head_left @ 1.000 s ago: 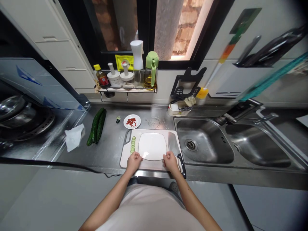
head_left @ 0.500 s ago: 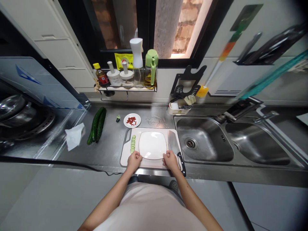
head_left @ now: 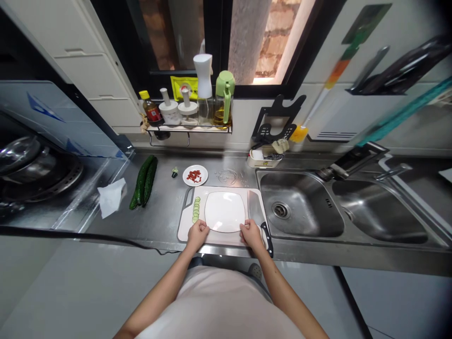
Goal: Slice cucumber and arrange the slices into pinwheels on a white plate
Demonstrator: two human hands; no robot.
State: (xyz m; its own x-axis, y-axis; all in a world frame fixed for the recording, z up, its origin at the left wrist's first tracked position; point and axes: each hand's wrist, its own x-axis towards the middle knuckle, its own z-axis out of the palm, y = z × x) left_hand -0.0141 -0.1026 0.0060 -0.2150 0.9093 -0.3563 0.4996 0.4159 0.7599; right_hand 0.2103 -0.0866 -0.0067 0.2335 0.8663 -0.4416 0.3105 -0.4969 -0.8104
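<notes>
A white square plate (head_left: 225,211) with rounded corners lies over the middle of the cutting board (head_left: 185,226). My left hand (head_left: 197,234) pinches its near left corner, and my right hand (head_left: 252,234) pinches the near right one. Left of the plate, a row of cucumber slices (head_left: 196,210) rests on the board, close to my left fingers. Along the board's right side lies a kitchen knife (head_left: 254,205), its black handle by my right hand. Something pale beside the handle is partly hidden by that hand.
Two whole cucumbers (head_left: 143,182) and a crumpled tissue (head_left: 112,197) lie to the left. Behind the board stands a small plate (head_left: 202,168) with chopped red pieces. A double sink (head_left: 300,207) is on the right. Bottles and jars fill a wall rack (head_left: 190,128).
The whole view has shifted slightly. Both hands keep their hold on the plate's near corners, and the plate stays in place over the board.
</notes>
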